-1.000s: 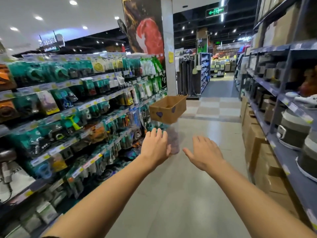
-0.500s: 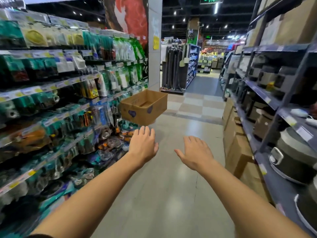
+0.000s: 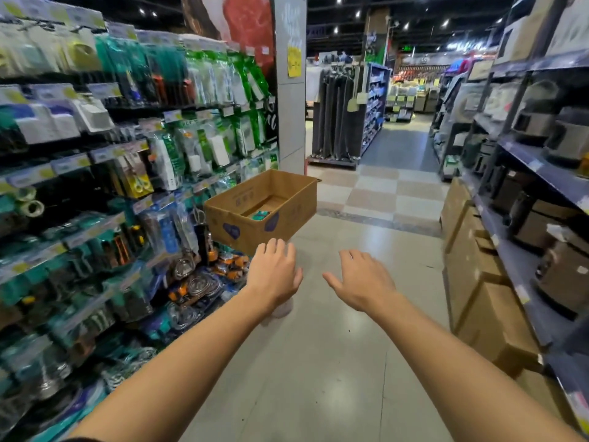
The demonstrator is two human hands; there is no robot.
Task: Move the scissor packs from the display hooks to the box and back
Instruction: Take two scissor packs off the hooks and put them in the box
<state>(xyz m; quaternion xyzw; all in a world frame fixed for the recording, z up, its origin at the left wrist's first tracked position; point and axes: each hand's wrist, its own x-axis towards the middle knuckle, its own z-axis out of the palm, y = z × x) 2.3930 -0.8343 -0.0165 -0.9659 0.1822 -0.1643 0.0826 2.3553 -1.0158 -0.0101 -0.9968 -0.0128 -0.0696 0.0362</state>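
You look from head height forward and down along a shop aisle, both forearms reaching out from the bottom edge, display hooks (image 3: pixel 134 193) close on your left.

A shop aisle. Packaged goods (image 3: pixel 204 74) hang on hooks with price tags (image 3: pixel 71 162) on the left; shelves (image 3: pixel 541 167) of boxed appliances and stacked cartons (image 3: pixel 487 301) line the right. More aisles stretch ahead across a tiled floor (image 3: pixel 376 193).

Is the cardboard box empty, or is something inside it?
Not empty. The open-topped box holds at least one teal pack on its bottom; the rest is partly hidden.
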